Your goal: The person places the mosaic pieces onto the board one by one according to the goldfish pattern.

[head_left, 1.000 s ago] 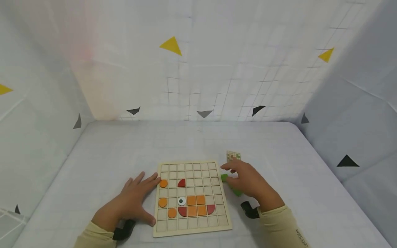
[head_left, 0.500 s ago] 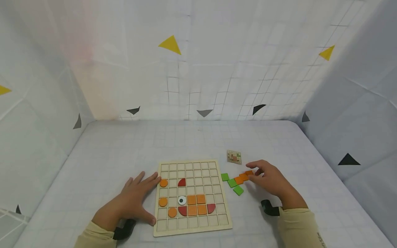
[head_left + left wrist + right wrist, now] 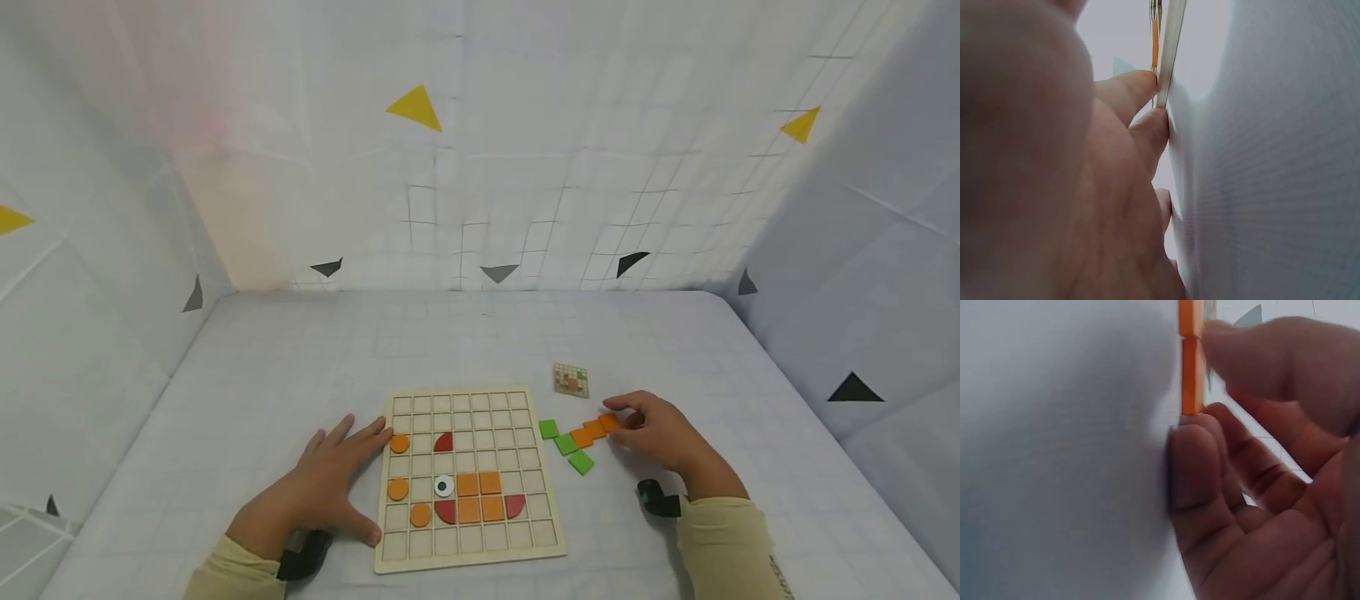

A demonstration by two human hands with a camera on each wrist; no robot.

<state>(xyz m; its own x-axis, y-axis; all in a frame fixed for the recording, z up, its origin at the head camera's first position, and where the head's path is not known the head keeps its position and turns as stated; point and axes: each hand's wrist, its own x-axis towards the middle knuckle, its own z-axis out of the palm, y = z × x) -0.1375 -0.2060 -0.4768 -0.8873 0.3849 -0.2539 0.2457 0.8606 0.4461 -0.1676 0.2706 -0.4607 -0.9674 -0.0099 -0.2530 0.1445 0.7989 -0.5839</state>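
Observation:
My left hand lies spread along the left edge of a wooden grid board, its fingertips touching the rim. In the left wrist view, fingers meet the board's edge. On the board are orange discs, red quarter-circle pieces, orange squares and a white eye disc. My right hand pinches the end orange square tile of a row of loose ones; in the right wrist view, thumb and fingers flank that tile, which stays low by the tabletop.
Loose green square tiles lie between the board and the orange row. A small pattern card sits beyond them. White cloth covers the table, with a white sheet behind.
My right hand moved right, away from the green tiles, to the end of the orange row, uncovering the tiles and card. The left hand stayed on the board's edge.

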